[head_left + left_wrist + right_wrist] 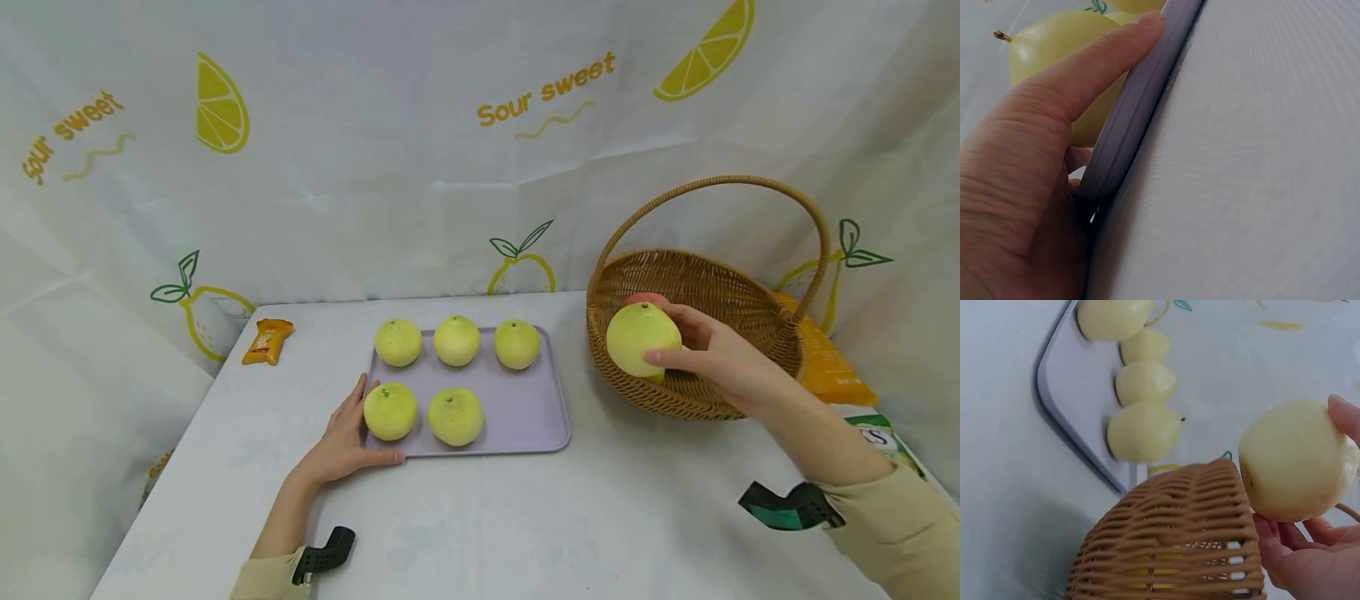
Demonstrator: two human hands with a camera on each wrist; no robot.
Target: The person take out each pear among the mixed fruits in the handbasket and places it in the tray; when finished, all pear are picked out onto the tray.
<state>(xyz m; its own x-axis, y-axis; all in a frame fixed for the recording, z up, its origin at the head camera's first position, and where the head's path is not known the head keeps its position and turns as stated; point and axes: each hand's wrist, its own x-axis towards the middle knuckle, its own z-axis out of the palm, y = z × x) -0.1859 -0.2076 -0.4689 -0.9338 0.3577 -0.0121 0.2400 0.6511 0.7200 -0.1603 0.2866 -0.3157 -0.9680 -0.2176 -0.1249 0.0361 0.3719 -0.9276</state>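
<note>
My right hand holds a yellow-green pear between thumb and fingers, at the left front of a wicker basket. In the right wrist view this pear is beside the basket's woven rim. Behind it in the basket, part of a red fruit shows. My left hand rests at the near left corner of a lilac tray. Its straight thumb lies on the tray's rim, the other fingers along the left side. Several pears stand on the tray, including one by this hand.
An orange wrapped snack lies at the table's back left. Right of the basket are an orange packet and a green-and-white packet. The basket's tall handle arches over it. A printed cloth hangs behind the white table.
</note>
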